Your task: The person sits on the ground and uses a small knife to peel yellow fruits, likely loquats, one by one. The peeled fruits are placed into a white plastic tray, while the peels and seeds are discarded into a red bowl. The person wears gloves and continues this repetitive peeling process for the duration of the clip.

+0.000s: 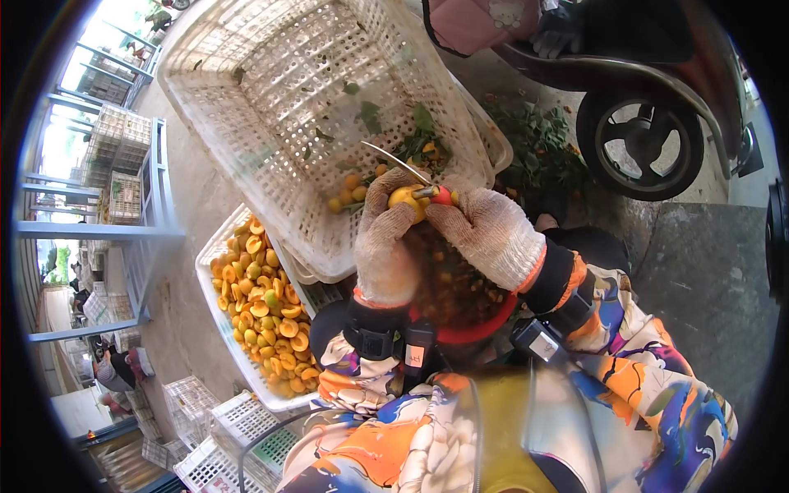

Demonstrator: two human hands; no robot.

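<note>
In a stained knit work glove, my left hand [388, 240] grips a yellow-orange apricot [407, 200]. My right hand [481, 225], gloved too, is closed on the red handle of a knife [442, 196], whose thin curved blade points up and left over the fruit. Just beyond the hands, a tilted white plastic crate [290, 105] holds a few whole apricots [352, 182], leaves and twigs. Below my hands is a red tub [471, 333] with dark, blurred contents. Many halved apricots [265, 308] fill a white crate [216, 296] to the left.
A scooter's front wheel [640, 145] stands at upper right, beside a pile of leafy cuttings [536, 135] on the concrete floor. Several white crates [240, 425] lie at lower left. A blue metal frame [148, 231] and another person [120, 370] are farther left.
</note>
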